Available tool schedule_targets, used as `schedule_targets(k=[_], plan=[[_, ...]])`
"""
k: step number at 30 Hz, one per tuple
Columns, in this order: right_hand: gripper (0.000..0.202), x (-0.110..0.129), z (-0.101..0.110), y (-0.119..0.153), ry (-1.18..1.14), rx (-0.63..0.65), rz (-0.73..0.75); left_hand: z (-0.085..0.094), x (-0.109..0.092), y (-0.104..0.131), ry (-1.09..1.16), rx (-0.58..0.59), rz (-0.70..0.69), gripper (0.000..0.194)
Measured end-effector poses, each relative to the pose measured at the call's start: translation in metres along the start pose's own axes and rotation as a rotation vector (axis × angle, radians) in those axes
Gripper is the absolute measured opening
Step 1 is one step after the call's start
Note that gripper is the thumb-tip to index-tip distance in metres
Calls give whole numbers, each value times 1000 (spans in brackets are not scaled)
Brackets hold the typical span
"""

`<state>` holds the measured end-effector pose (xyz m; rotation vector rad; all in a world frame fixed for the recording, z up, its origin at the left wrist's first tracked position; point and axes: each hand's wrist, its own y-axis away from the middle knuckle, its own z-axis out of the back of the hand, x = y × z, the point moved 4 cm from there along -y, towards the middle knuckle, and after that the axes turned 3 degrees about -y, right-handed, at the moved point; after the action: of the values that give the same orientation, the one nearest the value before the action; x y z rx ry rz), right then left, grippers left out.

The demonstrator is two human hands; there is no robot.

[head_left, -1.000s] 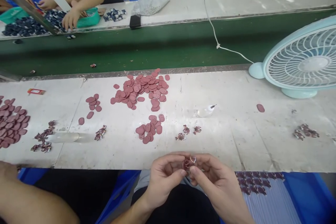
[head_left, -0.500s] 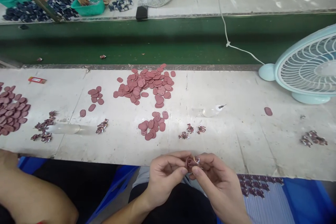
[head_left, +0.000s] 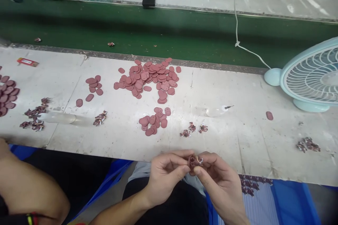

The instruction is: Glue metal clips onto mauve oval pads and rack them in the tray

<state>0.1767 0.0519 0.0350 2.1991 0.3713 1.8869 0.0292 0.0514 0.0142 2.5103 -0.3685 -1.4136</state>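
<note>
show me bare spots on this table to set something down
Bare: the table between the big disc heap and the fan, behind the right-hand bottle, and from that bottle to the lone disc. Crowded: the heap and the brown pieces at left.

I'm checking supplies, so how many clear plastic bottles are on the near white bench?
2. A clear plastic bottle lies at the left, beside dark maroon knotted pieces; a second bottle lies between piled maroon oval discs and the pale blue plastic fan.
</note>
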Motion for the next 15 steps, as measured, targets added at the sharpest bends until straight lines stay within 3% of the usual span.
schedule_targets(k=[5, 8, 11, 13, 15], plan=[[11, -2, -5, -4, -24, -11, 9, 0, 7, 4, 0, -16, -29, 7], [14, -12, -3, -3, -63, -1, -35, 4, 8, 5, -63, 37, -82, 8], [18, -24, 14, 3, -135, -69, -39, 21, -8, -1, -278, 78, -213, 27], [20, -29, 38, 11, -170, -191, -3, 43, -32, -10, -568, -18, -391, 33], [21, -33, 71, 21, -173, -360, 38, 66, -62, -20, -963, -248, -611, 23]])
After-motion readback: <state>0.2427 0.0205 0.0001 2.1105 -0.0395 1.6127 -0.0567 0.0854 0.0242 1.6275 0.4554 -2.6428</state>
